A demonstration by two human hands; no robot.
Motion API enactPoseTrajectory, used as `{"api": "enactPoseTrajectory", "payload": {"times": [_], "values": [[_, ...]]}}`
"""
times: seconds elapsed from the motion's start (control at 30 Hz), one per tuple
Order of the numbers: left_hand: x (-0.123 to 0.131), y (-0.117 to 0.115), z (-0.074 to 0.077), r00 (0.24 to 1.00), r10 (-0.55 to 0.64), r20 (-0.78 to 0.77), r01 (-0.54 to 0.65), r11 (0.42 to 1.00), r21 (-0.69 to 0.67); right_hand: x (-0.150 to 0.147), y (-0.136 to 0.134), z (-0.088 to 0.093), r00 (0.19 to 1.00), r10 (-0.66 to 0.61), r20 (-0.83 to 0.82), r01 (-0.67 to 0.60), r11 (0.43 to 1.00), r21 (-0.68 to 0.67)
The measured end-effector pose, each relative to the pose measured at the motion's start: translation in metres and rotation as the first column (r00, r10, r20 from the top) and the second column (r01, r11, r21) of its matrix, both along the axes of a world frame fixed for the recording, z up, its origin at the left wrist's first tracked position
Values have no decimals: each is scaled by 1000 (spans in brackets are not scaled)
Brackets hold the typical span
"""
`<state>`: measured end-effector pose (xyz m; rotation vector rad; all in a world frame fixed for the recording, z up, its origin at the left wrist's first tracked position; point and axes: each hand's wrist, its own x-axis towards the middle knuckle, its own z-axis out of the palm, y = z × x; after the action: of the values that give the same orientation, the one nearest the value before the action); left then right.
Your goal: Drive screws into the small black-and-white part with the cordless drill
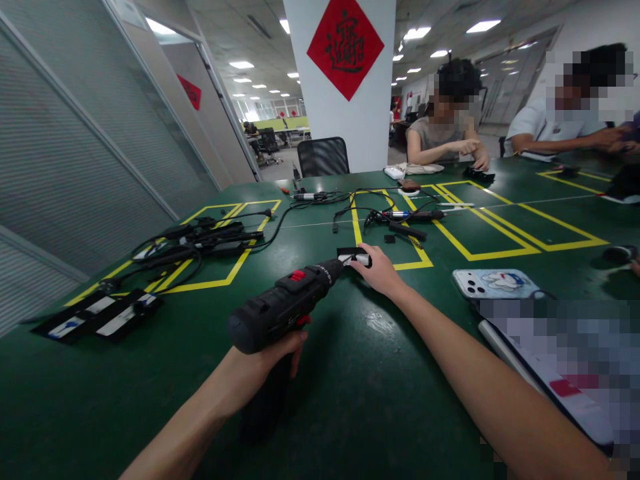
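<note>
1. The drill [285, 303] is black with a red switch. It is held just above the green desk [360, 400], near the middle, and its tip points at a small part [354, 256].
2. The left hand [273, 353] is wrapped tight around the drill's handle from below.
3. The drill looks hard and a bit heavy. I think the handle is the best place to hold it, not the spinning tip.
4. The small part is black and white and lies on the desk by a yellow line [410, 265]. The right hand [380, 270] pinches it with its fingertips.
5. The part looks light and thin, so it could slide or turn if not held down.
6. A phone [493, 283] lies to the right. Black cables [200, 237] lie to the left.
7. Two other people [450, 127] sit at the far side.
</note>
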<state>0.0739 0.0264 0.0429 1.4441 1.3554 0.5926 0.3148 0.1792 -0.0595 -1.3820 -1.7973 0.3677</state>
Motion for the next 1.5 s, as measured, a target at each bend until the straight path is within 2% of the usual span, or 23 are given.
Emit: {"api": "enactPoseTrajectory", "payload": {"times": [0.3,0.77,0.87,1.23,1.5], "values": [[-1,-1,-1,1000,13,17,-13,1000,-4,0,0,-2,1000,7,-17,-7,1000,14],[7,-2,3,998,38,-58,-38,999,2,-1,0,-2,1000,-4,-10,3,1000,-7],[7,-2,4,998,15,-55,-14,1000,19,-1,0,-2,1000,-4,-13,4,1000,-5],[8,-1,1,998,57,-29,-57,998,-2,-2,-1,-1,1000,-4,-10,4,1000,-2],[9,0,4,999,41,-28,-40,999,6,-2,-1,0,1000,-7,-6,7,1000,4]]}}
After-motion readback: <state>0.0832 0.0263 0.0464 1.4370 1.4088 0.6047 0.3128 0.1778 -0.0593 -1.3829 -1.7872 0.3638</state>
